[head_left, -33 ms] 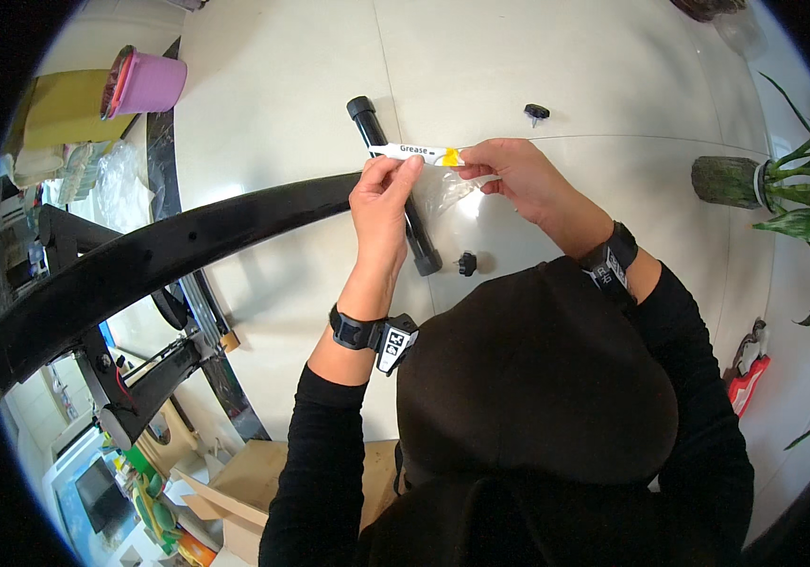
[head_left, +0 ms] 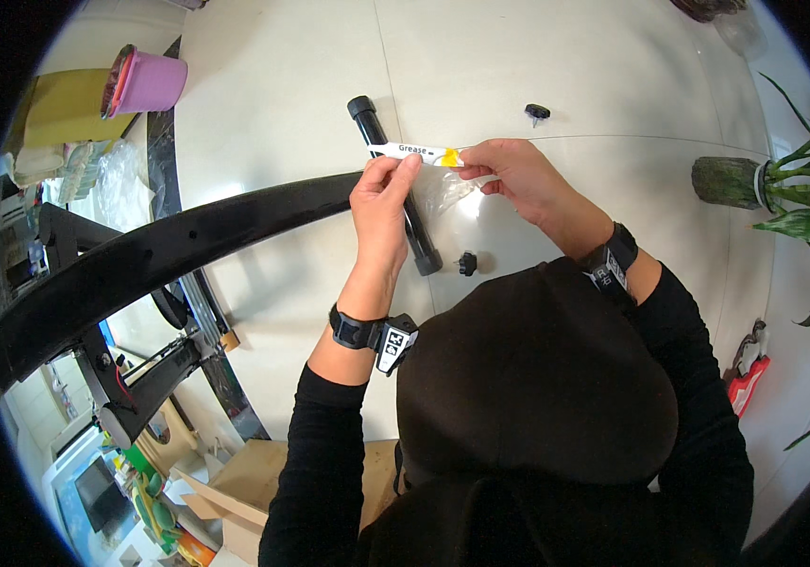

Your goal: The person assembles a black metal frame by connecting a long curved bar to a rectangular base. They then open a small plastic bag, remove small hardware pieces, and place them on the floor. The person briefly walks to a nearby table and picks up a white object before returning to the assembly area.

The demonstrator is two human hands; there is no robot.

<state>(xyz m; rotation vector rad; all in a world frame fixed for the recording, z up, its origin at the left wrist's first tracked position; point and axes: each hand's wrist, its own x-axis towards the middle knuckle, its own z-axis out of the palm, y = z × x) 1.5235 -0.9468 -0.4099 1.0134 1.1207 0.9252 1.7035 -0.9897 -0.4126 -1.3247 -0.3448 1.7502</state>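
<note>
White sachet (head_left: pixel 411 150) with a yellow tip, upper centre — pinched end to end by left hand (head_left: pixel 381 203) and right hand (head_left: pixel 509 175) fingers; tearing it open likely demands a firm twist.

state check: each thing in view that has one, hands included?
left hand: closed, pinching the white tube.
right hand: closed, pinching the tube's yellow end plus clear wrap.
white tube: held level above the floor, between both hands.
clear plastic wrap: crumpled, hanging under the tube.
black post: lying flat on the floor.
black knob: loose on the floor, beside the post's end.
black screw knob: loose, apart.
pink bucket: tipped on its side.
</note>
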